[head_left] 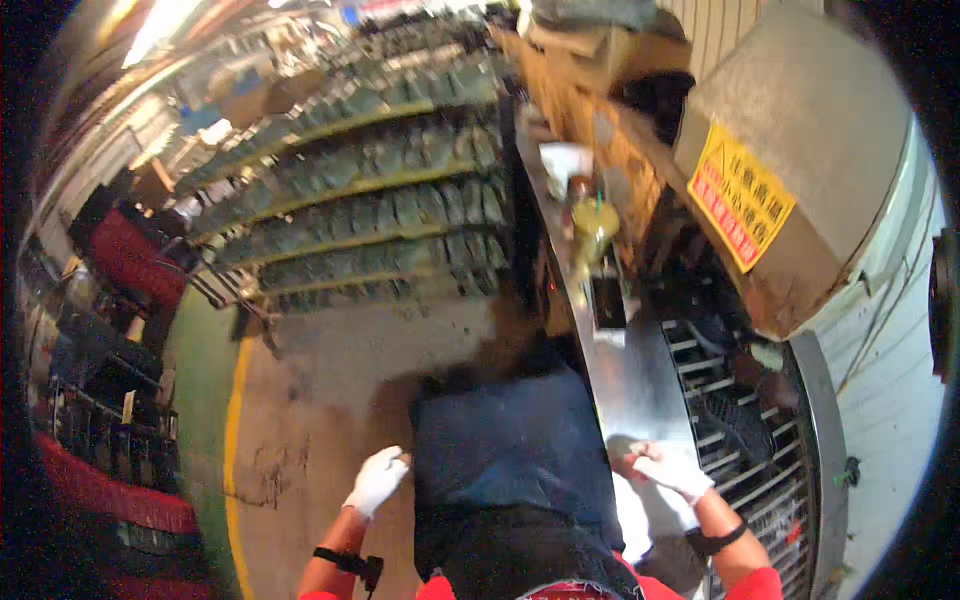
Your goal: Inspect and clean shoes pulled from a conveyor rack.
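Gloved, my right hand (672, 468) rests curled on the steel surface (640, 385), grip holding nothing I can see. Left hand (377, 482) hangs loosely closed, empty. Leaning further risks snagging the wire conveyor (745, 440) just beside.

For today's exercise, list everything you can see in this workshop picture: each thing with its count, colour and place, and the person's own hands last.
Metal counter: one, silver, right of centre.
Machine hood: one, grey, with a yellow and red warning sign, upper right.
Wire conveyor: one, grey, lower right.
Racks of dark moulds: several rows, green-grey, upper centre.
Floor line: one, yellow, left.
Crates: red, far left.
Apron: one, dark blue, bottom centre.
Left hand: white glove, hanging free.
Right hand: white glove, on the counter.
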`<state>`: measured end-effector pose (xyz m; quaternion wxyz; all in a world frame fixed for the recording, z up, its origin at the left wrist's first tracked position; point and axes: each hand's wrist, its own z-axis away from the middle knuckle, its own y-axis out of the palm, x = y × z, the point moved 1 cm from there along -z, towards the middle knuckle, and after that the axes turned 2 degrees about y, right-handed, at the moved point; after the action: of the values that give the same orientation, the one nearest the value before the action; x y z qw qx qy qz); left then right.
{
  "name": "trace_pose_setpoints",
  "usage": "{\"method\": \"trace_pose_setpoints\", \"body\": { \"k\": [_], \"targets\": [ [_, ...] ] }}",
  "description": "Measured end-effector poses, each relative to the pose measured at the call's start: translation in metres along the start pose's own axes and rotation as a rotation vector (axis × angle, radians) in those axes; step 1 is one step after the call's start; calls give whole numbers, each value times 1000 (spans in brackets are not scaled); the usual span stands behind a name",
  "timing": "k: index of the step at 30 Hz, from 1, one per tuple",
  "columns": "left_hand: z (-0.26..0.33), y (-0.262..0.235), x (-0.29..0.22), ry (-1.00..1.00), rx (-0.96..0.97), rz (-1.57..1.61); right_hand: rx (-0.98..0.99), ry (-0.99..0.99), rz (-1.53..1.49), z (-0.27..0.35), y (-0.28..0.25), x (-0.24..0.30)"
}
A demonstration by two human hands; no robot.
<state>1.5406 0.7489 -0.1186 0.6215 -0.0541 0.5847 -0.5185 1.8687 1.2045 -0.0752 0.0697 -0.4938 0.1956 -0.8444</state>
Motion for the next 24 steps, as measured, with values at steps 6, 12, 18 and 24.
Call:
{"method": "trace_pose_setpoints", "body": {
  "k": [6, 12, 18, 24],
  "targets": [
    [7, 2, -87, 191, 0, -483, -215, -53, 654, -79, 54, 67],
    [48, -22, -70, 324, 84, -187, -192, -198, 463, -52, 66, 71],
    [109, -2, -42, 283, 384, 89, -31, -166, 360, -13, 74, 61],
    [64, 5, 13, 236, -55, 710, -247, -17, -222, -82, 49, 48]
  ]
}}
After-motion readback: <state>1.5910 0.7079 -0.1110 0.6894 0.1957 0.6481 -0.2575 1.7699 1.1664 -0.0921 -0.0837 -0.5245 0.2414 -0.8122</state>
